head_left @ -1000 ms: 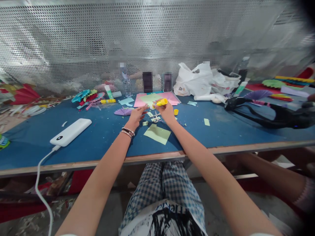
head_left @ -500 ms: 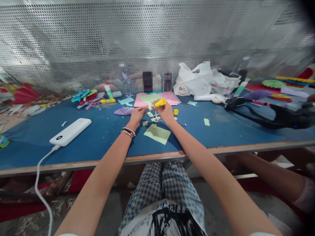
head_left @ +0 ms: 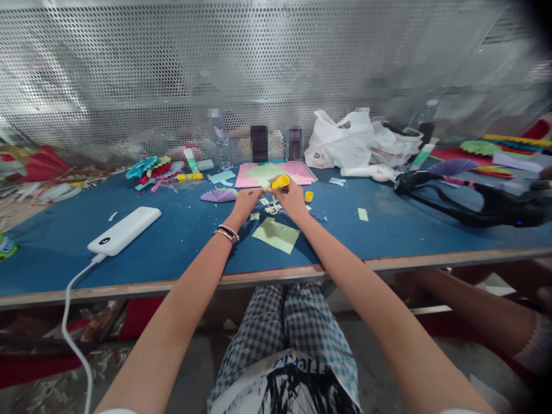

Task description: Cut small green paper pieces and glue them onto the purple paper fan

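Observation:
My right hand (head_left: 294, 200) grips a yellow glue stick (head_left: 281, 182), held tilted over the middle of the table. Close against its tip, the fingers of my left hand (head_left: 245, 203) are pinched together; whatever they hold is too small to make out. Beneath the hands lie white-handled scissors (head_left: 273, 210) among small paper scraps. A yellow cap (head_left: 309, 196) stands just right of my right hand. Nearer to me rests a light green sheet (head_left: 276, 236). A purple folded paper fan (head_left: 218, 195) is left of my left hand. Pink sheets (head_left: 299, 171) with green paper on top lie behind.
A white power bank (head_left: 125, 231) with a cable lies on the left. Paper flowers (head_left: 150, 171) and another glue stick (head_left: 190, 177) sit behind it. Two phones lean at the back beside white plastic bags (head_left: 340, 141). A black strapped device (head_left: 495, 198) occupies the right.
My left hand has shifted slightly, its fingers still near the tip of the glue stick. The glue stick has tipped a little in my right hand.

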`<state>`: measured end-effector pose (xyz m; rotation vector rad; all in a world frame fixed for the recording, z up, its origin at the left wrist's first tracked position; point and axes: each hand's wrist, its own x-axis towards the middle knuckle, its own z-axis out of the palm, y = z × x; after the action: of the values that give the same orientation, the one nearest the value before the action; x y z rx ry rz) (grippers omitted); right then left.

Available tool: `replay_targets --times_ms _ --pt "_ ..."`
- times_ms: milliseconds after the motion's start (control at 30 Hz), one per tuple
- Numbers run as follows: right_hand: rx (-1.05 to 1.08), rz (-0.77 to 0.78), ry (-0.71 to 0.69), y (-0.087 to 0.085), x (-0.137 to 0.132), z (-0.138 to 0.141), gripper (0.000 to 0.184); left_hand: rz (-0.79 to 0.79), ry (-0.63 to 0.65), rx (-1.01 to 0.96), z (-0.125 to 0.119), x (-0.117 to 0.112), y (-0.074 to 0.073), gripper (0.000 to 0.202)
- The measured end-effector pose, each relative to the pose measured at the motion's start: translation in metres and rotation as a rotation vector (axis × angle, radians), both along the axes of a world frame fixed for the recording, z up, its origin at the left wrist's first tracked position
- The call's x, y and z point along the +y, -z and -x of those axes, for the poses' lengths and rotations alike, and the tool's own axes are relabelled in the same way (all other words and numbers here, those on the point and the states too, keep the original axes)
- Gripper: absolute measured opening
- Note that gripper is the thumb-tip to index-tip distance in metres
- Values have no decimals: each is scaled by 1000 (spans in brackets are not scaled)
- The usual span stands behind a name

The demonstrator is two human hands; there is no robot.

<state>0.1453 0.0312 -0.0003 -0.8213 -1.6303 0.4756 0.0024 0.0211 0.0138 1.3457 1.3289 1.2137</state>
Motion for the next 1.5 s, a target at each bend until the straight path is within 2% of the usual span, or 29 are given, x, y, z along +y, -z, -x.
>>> replay_targets --times_ms 167,667,933,1233,1500 --pt "-22 -49 5 0 0 -2 21 -81 71 32 1 1 3 26" --pt "-10 -71 13 -1 -1 -2 20 -54 142 -28 4 2 4 29" --pt "-30 -75 21 -3 -5 -2 19 -33 137 -58 3 3 5 22" --pt "-31 -70 42 -6 -5 -1 21 -58 145 -75 4 2 6 27" --pt "-43 -25 34 -3 -3 0 23 -70 64 -117 3 3 4 28"
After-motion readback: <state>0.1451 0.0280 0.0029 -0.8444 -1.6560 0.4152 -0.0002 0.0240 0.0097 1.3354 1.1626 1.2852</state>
